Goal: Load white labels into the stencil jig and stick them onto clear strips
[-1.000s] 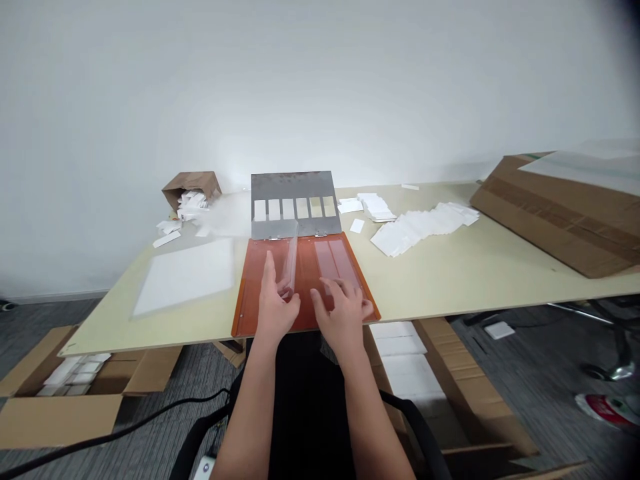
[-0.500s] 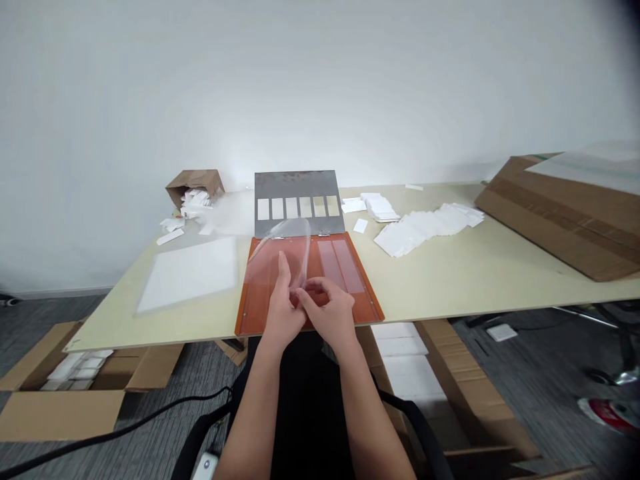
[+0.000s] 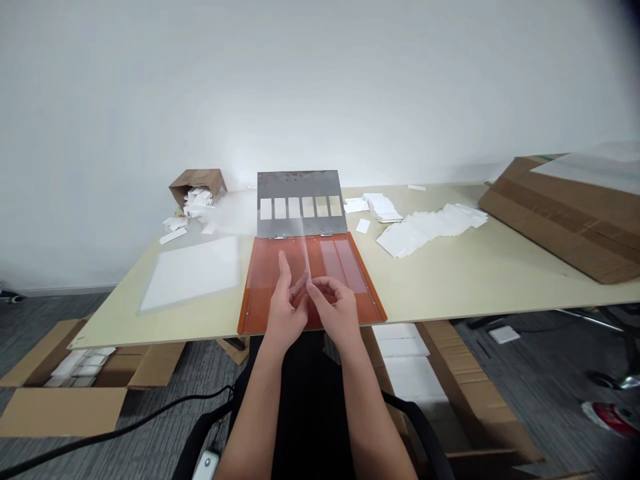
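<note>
Right hand [image 3: 339,308] pinches the lower end of a clear film [image 3: 305,250] between thumb and fingertips. Left hand [image 3: 289,310] is right beside it, one finger raised; fingertips overlap there, so can't tell if it grips too. Film stands roughly edge-on above the orange base [image 3: 254,313]. Grey slotted plate [image 3: 300,183] stands tilted up behind, hinged to the base. Fanned white cards [image 3: 430,227] on the table, right side.

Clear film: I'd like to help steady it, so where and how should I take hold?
Probably its upper end, pinched from the far side: the film rises almost edge-on from the right hand, which pinches its lower end, the left hand close beside it, leaving the top free.
</note>
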A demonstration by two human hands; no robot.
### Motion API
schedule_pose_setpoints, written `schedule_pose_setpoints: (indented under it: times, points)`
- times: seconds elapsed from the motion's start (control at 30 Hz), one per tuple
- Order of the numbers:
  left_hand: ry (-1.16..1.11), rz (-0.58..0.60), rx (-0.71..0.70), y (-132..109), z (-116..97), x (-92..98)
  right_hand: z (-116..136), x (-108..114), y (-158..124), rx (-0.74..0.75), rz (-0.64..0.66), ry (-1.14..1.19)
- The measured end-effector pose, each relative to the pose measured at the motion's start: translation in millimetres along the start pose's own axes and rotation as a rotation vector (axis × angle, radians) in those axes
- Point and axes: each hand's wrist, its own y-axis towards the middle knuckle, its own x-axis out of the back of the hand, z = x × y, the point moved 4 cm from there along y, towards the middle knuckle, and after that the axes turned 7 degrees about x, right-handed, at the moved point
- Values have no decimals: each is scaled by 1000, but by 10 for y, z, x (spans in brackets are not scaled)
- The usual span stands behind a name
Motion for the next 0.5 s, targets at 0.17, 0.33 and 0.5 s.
schedule_pose_setpoints:
  times: [0.17, 0.33, 0.5]
  points:
    - [17, -10, -54, -16, 10, 10, -11, -8, 13, -27, 2, 101]
    - [10, -10, -60, -21, 20, 26, 1, -13, 36, -71, -16, 186]
    - [-52, -38, 18, -21, 27, 27, 15, -21, 60, -77, -29, 196]
